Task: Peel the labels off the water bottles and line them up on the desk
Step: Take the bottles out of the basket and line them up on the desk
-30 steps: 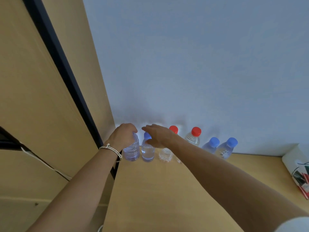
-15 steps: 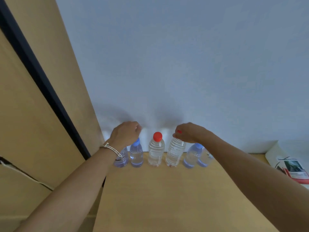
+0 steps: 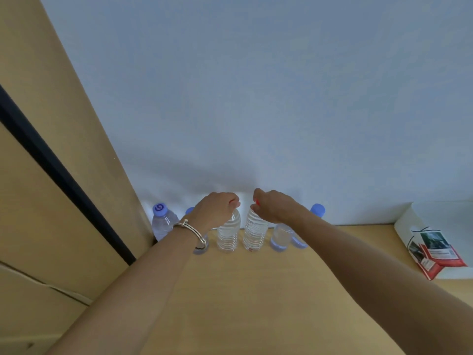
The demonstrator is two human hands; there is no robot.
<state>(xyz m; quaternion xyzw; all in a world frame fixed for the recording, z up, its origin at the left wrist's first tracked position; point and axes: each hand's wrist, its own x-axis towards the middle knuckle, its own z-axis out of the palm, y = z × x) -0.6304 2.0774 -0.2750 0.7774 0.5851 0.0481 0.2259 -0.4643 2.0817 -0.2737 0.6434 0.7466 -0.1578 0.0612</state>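
Head view showed 6 bottles (image 3: 280, 235) standing in a row on the desk (image 3: 243, 290), close against the wall (image 3: 256, 98). My left hand (image 3: 217, 210) was curled over the top of the third bottle (image 3: 228, 235) from the left, gripping it. My right hand (image 3: 275, 208) pinched the red cap (image 3: 256, 201) of the fourth bottle (image 3: 254, 234), just beside it. Both stood upright. 2 blue-capped ones stood on each side, 1 half hidden behind my left wrist.

Bottle row (image 3: 227, 237) lines the wall (image 3: 256, 98); cabinet panel (image 3: 64, 149) blocks left end; front surface (image 3: 243, 303) open; box (image 3: 432, 249) far right.
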